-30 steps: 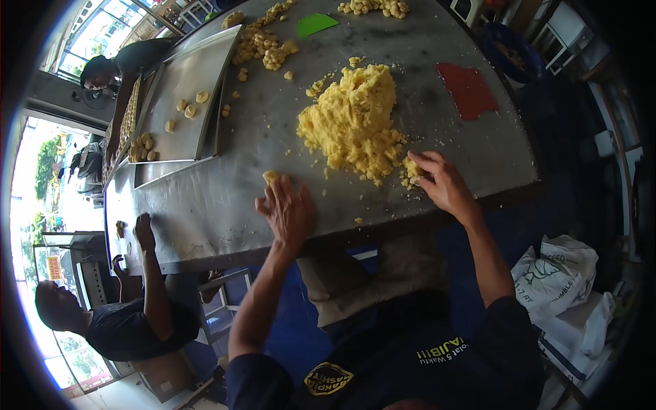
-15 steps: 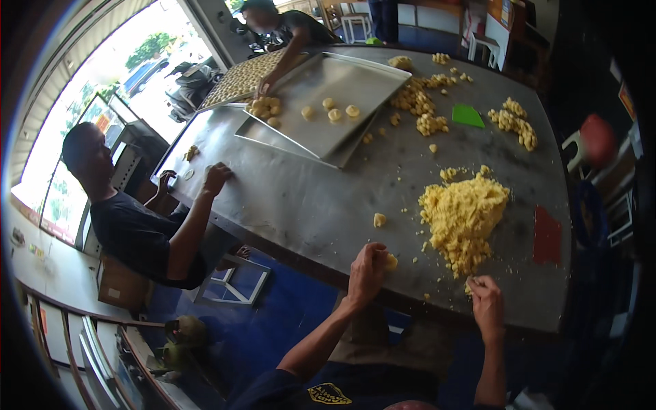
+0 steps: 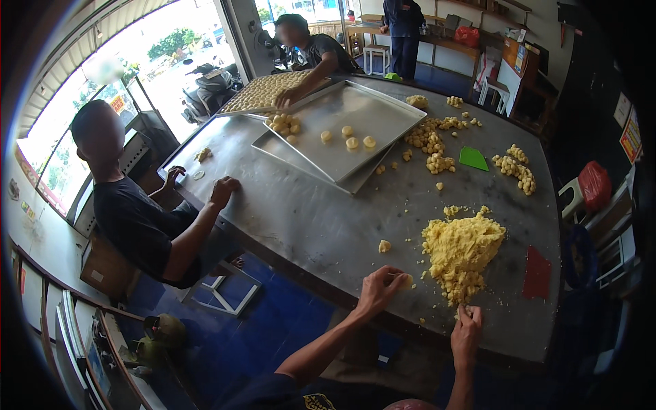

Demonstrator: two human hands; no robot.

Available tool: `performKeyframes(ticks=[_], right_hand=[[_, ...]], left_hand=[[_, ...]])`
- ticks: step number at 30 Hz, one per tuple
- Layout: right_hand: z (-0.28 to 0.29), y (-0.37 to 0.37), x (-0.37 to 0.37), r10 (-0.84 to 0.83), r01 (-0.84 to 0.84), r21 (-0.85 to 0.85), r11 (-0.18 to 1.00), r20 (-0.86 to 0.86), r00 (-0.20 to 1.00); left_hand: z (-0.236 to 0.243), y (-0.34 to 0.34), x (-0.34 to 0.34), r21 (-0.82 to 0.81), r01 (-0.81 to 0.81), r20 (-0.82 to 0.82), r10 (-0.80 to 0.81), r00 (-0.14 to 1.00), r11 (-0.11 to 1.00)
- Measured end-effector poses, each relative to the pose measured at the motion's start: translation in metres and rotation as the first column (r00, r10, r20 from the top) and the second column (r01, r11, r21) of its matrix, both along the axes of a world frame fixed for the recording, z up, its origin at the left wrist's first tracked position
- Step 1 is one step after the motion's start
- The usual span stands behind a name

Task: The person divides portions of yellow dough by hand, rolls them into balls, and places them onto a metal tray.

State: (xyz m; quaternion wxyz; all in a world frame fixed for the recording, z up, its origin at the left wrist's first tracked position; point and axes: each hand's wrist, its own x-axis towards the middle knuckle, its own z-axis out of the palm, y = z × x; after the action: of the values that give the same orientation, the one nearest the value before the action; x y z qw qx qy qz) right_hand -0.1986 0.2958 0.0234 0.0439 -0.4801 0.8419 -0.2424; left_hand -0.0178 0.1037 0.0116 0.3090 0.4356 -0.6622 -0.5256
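Observation:
A heap of crumbly yellow dough point(image 3: 466, 247) lies on the metal table point(image 3: 301, 219) in front of me. My left hand point(image 3: 378, 292) is closed at the table's near edge, left of the heap, with a small piece of yellow dough point(image 3: 408, 281) at its fingertips. At the heap's near tip, my right hand point(image 3: 467, 329) pinches what looks like a bit of dough, mostly hidden by the fingers. One loose dough lump point(image 3: 385, 246) sits beyond my left hand. Crumbs are scattered round the heap.
Right of the heap lies a red scraper point(image 3: 536, 272); a green scraper point(image 3: 473, 158) is farther back among small dough pieces point(image 3: 425, 141). Stacked trays point(image 3: 321, 166) carry several dough balls. One co-worker point(image 3: 140, 212) stands at left; another point(image 3: 321, 55) reaches over a filled tray point(image 3: 273, 92).
My view has tilted, so the table appears lower. My right hand has shifted slightly left to the heap's near tip. My left hand has moved a little right, still holding its dough piece.

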Motion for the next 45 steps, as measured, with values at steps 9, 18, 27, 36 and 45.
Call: performKeyframes(ticks=[9, 18, 27, 36, 45], right_hand=[[0.003, -0.035, 0.013, 0.042, 0.071, -0.402, 0.913, 0.266, 0.963], [0.024, -0.064, 0.032, 0.437, -0.318, -0.447, 0.836, 0.191, 0.879], [0.015, -0.069, 0.049, 0.314, -0.277, -0.315, 0.908, 0.073, 0.946], [0.016, -0.07, 0.05, 0.311, -0.331, -0.266, 0.905, -0.115, 0.943], [-0.011, -0.078, 0.012, 0.295, -0.028, -0.356, 0.934, 0.726, 0.621]], left_hand=[[0.006, 0.06, -0.07, -0.031, 0.351, -0.136, -0.352, 0.926, 0.936], [-0.017, 0.014, -0.04, -0.228, 0.34, 0.137, -0.316, 0.939, 0.912], [-0.022, 0.028, -0.033, -0.215, 0.353, 0.192, -0.314, 0.93, 0.911], [-0.018, 0.029, -0.032, -0.212, 0.323, 0.159, -0.294, 0.943, 0.922], [-0.015, 0.025, -0.029, -0.221, 0.364, -0.08, -0.389, 0.918, 0.905]])
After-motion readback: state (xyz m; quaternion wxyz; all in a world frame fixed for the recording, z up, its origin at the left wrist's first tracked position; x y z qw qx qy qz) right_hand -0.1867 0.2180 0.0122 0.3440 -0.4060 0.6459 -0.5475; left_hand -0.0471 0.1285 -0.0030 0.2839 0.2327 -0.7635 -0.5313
